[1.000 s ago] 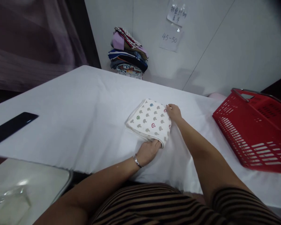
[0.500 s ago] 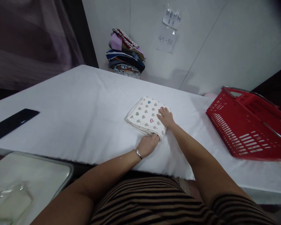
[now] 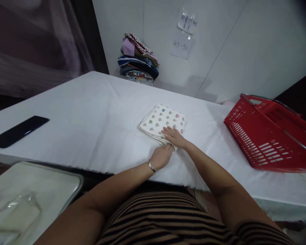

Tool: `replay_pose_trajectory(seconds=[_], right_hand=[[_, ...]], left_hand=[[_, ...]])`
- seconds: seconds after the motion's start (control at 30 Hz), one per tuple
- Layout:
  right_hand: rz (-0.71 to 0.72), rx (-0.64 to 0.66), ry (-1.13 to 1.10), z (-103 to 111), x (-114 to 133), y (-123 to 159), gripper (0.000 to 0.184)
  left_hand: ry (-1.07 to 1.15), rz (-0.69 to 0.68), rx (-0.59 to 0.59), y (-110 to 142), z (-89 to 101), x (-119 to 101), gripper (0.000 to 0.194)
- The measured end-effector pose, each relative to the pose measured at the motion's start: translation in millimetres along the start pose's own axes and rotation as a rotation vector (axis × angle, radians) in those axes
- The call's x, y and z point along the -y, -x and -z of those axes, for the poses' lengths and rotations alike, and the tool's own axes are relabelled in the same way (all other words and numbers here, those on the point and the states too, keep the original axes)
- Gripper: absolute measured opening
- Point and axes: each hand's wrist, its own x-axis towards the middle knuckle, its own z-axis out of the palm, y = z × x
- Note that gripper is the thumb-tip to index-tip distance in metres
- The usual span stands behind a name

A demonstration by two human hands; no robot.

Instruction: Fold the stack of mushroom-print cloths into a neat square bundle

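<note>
A folded white cloth [image 3: 163,119] with a small mushroom print in grey, red, blue and green lies in layers on the white-covered table [image 3: 112,115]. My left hand [image 3: 162,157], with a silver bracelet at the wrist, grips the cloth's near right corner; its fingertips are partly hidden at the fold. Flat on top of the cloth, near that same edge, rests my right hand [image 3: 175,137] with its fingers stretched out.
A red plastic basket [image 3: 255,143] stands on the table at the right. At the left lies a dark phone-like slab [image 3: 20,131]. A stack of folded clothes [image 3: 139,61] sits by the wall behind. Nearer, a pale lidded surface [image 3: 53,183] holds clear plastic.
My right hand has slid from the cloth's right side toward the near edge, close to my left hand. My left hand keeps its hold on the corner.
</note>
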Motion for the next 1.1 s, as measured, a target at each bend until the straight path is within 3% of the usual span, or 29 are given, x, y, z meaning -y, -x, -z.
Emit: replay_pose_trajectory(seconds=[0.2, 0.33, 0.4, 0.57, 0.67, 0.87, 1.0, 1.1], right_hand=[[-0.023, -0.087, -0.036, 1, 5, -1, 0.051], [0.124, -0.201, 0.026, 5, 18, 4, 0.043], [0.151, -0.162, 0.114, 6, 27, 3, 0.042], [0.049, -0.051, 0.435, 6, 46, -7, 0.046], [0.013, -0.037, 0.561, 7, 50, -12, 0.036], [-0.040, -0.086, 0.538, 9, 42, -16, 0.024], [-0.035, -0.085, 0.516, 7, 41, -15, 0.029], [-0.041, -0.099, 0.537, 6, 45, -14, 0.034]], left_hand=[[0.058, 0.041, 0.008, 6, 5.6, -1, 0.036], [0.037, 0.059, -0.023, 12, 9.4, 1, 0.041], [0.024, 0.085, -0.026, 15, 9.9, 1, 0.039], [0.018, 0.113, -0.006, 19, 8.9, -1, 0.035], [0.001, 0.094, -0.001, 20, 7.9, -1, 0.038], [0.054, 0.095, -0.029, 20, 6.4, -1, 0.047], [0.182, 0.080, -0.077, 21, 11.7, 5, 0.039], [0.307, 0.165, -0.189, 22, 17.2, 20, 0.031]])
